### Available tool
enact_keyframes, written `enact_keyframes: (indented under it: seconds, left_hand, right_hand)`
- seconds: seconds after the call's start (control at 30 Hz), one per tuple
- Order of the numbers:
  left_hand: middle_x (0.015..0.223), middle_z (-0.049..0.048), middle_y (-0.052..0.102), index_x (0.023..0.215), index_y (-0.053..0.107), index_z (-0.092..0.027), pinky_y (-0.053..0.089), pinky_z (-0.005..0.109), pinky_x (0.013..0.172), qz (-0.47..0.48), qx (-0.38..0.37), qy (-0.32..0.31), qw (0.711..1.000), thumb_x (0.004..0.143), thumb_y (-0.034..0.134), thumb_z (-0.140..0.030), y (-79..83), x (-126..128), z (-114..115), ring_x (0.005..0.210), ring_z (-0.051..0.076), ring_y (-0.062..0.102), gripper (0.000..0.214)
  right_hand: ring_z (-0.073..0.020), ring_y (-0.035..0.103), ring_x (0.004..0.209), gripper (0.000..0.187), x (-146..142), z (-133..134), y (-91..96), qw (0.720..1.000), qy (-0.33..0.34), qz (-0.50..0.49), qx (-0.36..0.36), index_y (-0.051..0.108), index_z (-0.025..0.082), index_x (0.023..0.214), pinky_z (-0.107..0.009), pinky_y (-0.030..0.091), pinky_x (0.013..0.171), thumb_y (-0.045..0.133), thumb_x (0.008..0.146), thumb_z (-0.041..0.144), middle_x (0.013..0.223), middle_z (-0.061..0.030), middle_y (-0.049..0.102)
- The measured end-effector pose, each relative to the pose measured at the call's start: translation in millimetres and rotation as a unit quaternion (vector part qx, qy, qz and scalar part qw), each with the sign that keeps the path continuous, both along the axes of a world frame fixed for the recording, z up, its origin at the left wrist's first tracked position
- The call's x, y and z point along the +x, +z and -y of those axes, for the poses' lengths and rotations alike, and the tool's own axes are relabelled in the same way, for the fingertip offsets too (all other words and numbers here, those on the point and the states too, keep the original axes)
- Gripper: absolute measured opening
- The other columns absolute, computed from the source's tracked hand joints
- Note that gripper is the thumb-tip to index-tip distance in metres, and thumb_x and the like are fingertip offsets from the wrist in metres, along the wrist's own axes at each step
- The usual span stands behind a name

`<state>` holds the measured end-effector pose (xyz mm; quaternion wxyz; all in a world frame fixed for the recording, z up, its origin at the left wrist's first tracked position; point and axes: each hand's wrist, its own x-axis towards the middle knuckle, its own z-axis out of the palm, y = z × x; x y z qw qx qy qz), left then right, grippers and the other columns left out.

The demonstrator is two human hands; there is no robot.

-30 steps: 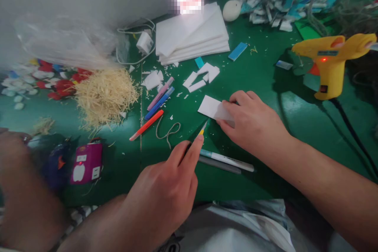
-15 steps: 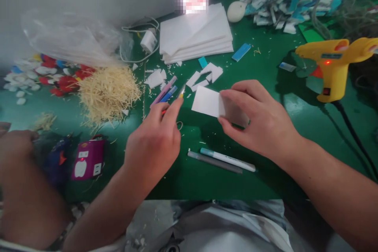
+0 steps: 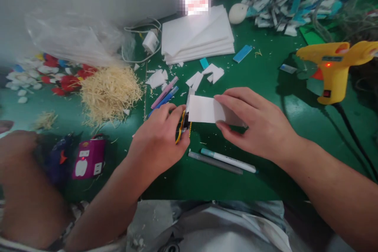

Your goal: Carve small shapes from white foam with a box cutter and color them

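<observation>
My left hand [image 3: 162, 138] is closed around a yellow and black utility knife [image 3: 183, 123], its blade pointing away from me. The blade lies along the left edge of a folded-looking white card [image 3: 202, 109]. My right hand [image 3: 254, 120] pinches that card at its right end between thumb and fingers, above the green table. Just beyond my left hand lie a pink marker [image 3: 164, 92] and a blue marker [image 3: 167, 99]. Below the card rest a white and teal marker [image 3: 228, 160] and a grey pen [image 3: 215, 162]. White offcuts [image 3: 215, 73] are scattered behind the card.
A yellow glue gun [image 3: 336, 71] with a lit red light stands at the right, its cord trailing down. White sheets [image 3: 196, 33] are stacked at the back. Straw [image 3: 110, 92] and a purple box [image 3: 88, 161] lie left, near another person's arm [image 3: 23, 173].
My left hand has picked up the utility knife and turned it, bringing the blade against the card's left edge. The card has shifted slightly left and down with my right hand.
</observation>
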<state>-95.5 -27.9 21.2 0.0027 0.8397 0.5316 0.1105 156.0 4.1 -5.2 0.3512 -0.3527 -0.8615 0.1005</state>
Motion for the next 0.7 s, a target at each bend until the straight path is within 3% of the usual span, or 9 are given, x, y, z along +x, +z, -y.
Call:
enact_keyframes:
  seconds: [0.07,0.1,0.2,0.27,0.37,0.47,0.5,0.57,0.7]
  left_hand:
    - [0.108,0.0122,0.075,0.121,0.069,-0.013,0.063,0.037,0.083,0.153,-0.041,0.035,0.987,0.093,0.054,-0.022,2.6,0.8,-3.3,0.094,0.025,0.073,0.034]
    - [0.1,0.0092,0.076,0.118,0.071,-0.015,0.062,0.032,0.074,0.254,-0.075,0.058,0.963,0.094,0.054,-0.024,3.1,2.5,-4.7,0.083,0.021,0.073,0.031]
    - [0.073,0.0007,0.071,0.107,0.072,-0.018,0.052,0.022,0.048,0.511,-0.198,0.121,0.827,0.092,0.066,-0.037,2.8,12.3,-7.1,0.053,0.012,0.062,0.025]
    - [0.068,-0.0023,0.069,0.101,0.072,-0.019,0.049,0.019,0.044,0.584,-0.263,0.153,0.752,0.082,0.081,-0.037,2.5,20.1,-7.5,0.048,0.01,0.06,0.028]
    - [0.072,-0.0026,0.07,0.096,0.071,-0.018,0.048,0.017,0.042,0.638,-0.334,0.185,0.669,0.073,0.088,-0.033,3.1,28.2,-7.8,0.048,0.008,0.059,0.032]
    - [0.071,-0.0024,0.068,0.099,0.071,-0.017,0.046,0.016,0.043,0.663,-0.401,0.174,0.609,0.077,0.087,-0.039,1.1,31.5,-8.1,0.049,0.008,0.058,0.035]
    - [0.074,-0.0017,0.069,0.103,0.071,-0.017,0.049,0.017,0.046,0.665,-0.408,0.158,0.606,0.078,0.086,-0.04,-0.8,32.2,-7.8,0.054,0.009,0.061,0.037]
    - [0.089,0.0018,0.075,0.112,0.069,-0.02,0.058,0.021,0.06,0.661,-0.387,0.115,0.632,0.08,0.086,-0.039,-6.0,33.0,-6.3,0.072,0.013,0.071,0.041]
    - [0.131,0.0105,0.073,0.125,0.064,-0.023,0.064,0.037,0.094,0.598,-0.289,0.042,0.746,0.089,0.077,-0.038,-14.5,30.0,1.2,0.117,0.025,0.072,0.041]
  right_hand:
    - [-0.0275,0.073,0.107,0.041,0.0,0.4,0.3,1.0,0.004,0.001,0.007,0.065,0.014,0.131,-0.041,0.065,0.086,0.066,0.09,0.015,0.122,-0.018,0.073]
    - [-0.0273,0.073,0.107,0.041,-0.2,0.7,0.6,1.0,0.009,0.002,0.012,0.065,0.013,0.131,-0.041,0.065,0.086,0.066,0.091,0.016,0.122,-0.0187,0.073]
    - [-0.0271,0.073,0.11,0.04,-1.3,1.9,1.3,0.999,0.035,0.0,0.023,0.064,0.012,0.133,-0.04,0.066,0.086,0.066,0.093,0.018,0.123,-0.0198,0.073]
    - [-0.0266,0.072,0.113,0.041,-2.0,2.6,1.5,0.998,0.054,-0.011,0.024,0.063,0.013,0.135,-0.039,0.066,0.087,0.065,0.094,0.019,0.125,-0.0197,0.072]
    - [-0.0251,0.071,0.118,0.043,-1.9,3.0,1.6,0.996,0.074,-0.036,0.026,0.062,0.015,0.138,-0.037,0.066,0.091,0.065,0.095,0.021,0.129,-0.0181,0.072]
    - [-0.0246,0.07,0.123,0.047,-0.7,2.7,2.4,0.994,0.092,-0.053,0.024,0.061,0.014,0.142,-0.037,0.064,0.096,0.066,0.096,0.022,0.132,-0.0183,0.071]
    - [-0.0246,0.069,0.124,0.048,-0.4,2.6,2.9,0.993,0.098,-0.059,0.021,0.06,0.014,0.143,-0.038,0.064,0.098,0.066,0.096,0.023,0.133,-0.0187,0.071]
    - [-0.0247,0.069,0.126,0.049,-0.4,2.5,4.2,0.992,0.107,-0.067,0.011,0.058,0.014,0.145,-0.038,0.064,0.099,0.066,0.097,0.022,0.134,-0.0188,0.071]
    - [-0.0252,0.069,0.126,0.052,-1.4,2.8,6.3,0.992,0.104,-0.064,-0.012,0.057,0.017,0.148,-0.04,0.064,0.099,0.064,0.097,0.022,0.135,-0.018,0.07]
